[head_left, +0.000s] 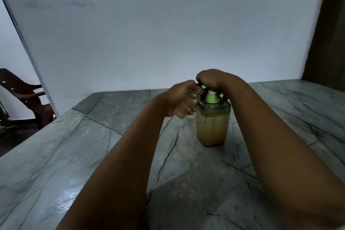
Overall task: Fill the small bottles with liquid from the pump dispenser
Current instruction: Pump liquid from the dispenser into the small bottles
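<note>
Bottle (187,105): one, small, in left hand (179,97) grip. Dispenser (213,119): one; right hand (214,80) curled over pump.

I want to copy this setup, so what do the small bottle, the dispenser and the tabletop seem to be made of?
Small bottle: clear, likely plastic; the liquid shows through.
Dispenser: see-through tinted plastic body, tan liquid visible inside, with a glossy green plastic pump.
Tabletop: polished grey stone, perhaps marble, with dark veins and a sheen.
</note>
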{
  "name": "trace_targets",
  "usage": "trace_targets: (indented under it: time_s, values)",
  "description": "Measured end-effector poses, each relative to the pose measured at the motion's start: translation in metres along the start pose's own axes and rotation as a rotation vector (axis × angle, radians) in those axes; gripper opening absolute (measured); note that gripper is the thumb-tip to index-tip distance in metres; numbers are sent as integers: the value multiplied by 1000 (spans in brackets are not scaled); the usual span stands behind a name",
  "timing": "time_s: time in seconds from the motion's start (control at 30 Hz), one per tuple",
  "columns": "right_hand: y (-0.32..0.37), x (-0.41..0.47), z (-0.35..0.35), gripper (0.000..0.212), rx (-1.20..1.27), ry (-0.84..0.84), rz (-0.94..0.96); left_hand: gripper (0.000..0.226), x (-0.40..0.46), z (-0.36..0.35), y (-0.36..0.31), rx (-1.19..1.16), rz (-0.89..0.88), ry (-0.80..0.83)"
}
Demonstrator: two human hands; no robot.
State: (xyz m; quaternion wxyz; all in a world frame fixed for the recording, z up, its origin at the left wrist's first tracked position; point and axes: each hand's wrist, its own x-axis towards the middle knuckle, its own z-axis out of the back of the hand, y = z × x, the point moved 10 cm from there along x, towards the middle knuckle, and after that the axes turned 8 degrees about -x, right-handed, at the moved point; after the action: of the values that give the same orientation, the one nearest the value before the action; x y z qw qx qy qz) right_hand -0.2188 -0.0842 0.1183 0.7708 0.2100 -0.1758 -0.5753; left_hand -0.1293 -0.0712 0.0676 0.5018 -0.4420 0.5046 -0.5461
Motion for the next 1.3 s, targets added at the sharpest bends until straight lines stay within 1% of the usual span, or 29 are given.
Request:
trace_targets:
  time_s: [0.1, 0.23, 0.4, 0.5, 0.57, 0.7, 0.8, 0.97, 1.07, 1.17, 1.23, 1.3]
  values:
    - [1, 0, -1, 26, -1, -1, 11, 33, 0, -1, -1, -3, -9, -1]
    - [-2, -1, 5, 11, 115, 3, -22, 29, -3, -5, -3, -18, -21, 24]
    - [-5, 8, 15, 23, 269, -63, -42, 28, -4, -5, -2, -33, 5, 54]
    - [-8, 13, 18, 23, 365, -119, -32, 29, -2, -5, -3, -19, 2, 66]
    - [-8, 16, 19, 21, 328, -139, -22, 30, -1, -5, -3, -20, -3, 71]
    - [-6, 15, 17, 16, 140, -138, -50, 31, -1, -7, -3, -49, -4, 83]
    - [-4, 14, 20, 14, 14, -179, -45, 31, -2, -6, -4, -53, 0, 73]
    - [-5, 14, 19, 20, -69, -203, -72, 33, -1, -5, -4, -51, -1, 55]
    - [-5, 13, 18, 21, -69, -197, -65, 31, -3, -5, -5, -54, -7, 44]
    - [-3, 15, 17, 20, 21, -162, -26, 27, -5, -4, -6, -60, -23, 28]
    - [-1, 15, 15, 17, 95, -131, 0, 25, -5, -4, -6, -57, -28, 27]
    - [0, 15, 14, 13, 90, -113, -3, 25, -5, -4, -5, -48, -27, 26]
